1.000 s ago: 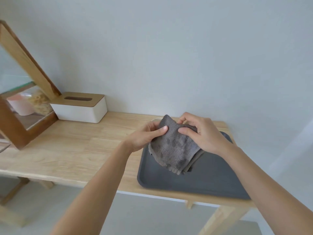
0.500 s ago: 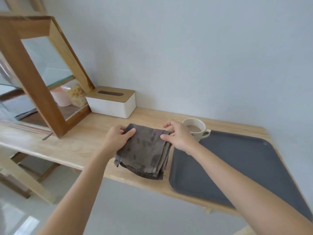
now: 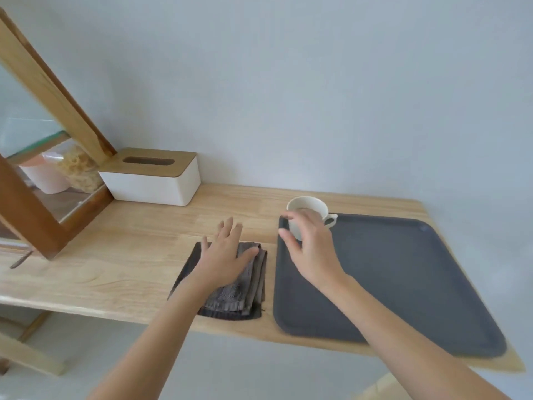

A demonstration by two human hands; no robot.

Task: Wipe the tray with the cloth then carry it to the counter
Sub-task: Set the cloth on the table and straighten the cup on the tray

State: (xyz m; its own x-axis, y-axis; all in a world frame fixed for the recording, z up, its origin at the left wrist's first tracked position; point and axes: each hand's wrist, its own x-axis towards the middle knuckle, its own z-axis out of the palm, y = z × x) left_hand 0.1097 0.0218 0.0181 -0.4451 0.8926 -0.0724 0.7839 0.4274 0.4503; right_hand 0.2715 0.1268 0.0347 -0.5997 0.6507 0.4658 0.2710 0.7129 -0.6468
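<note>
Grey and folded, the cloth (image 3: 230, 284) lies flat on the wooden table (image 3: 121, 255) just left of the tray (image 3: 403, 278), its near edge at the table's front lip. Fingers spread wide, the left hand (image 3: 223, 255) presses on top of it, probably parking it within easy reach. Over the tray's far-left corner the right hand (image 3: 307, 245) curves part-open around the white cup (image 3: 307, 207) without closing on it (the cup likely has to come off before any carrying). Bare wood between the cloth and the tissue box (image 3: 153, 176) offers a landing spot, while the tray's near-right corner overhangs the table edge.
</note>
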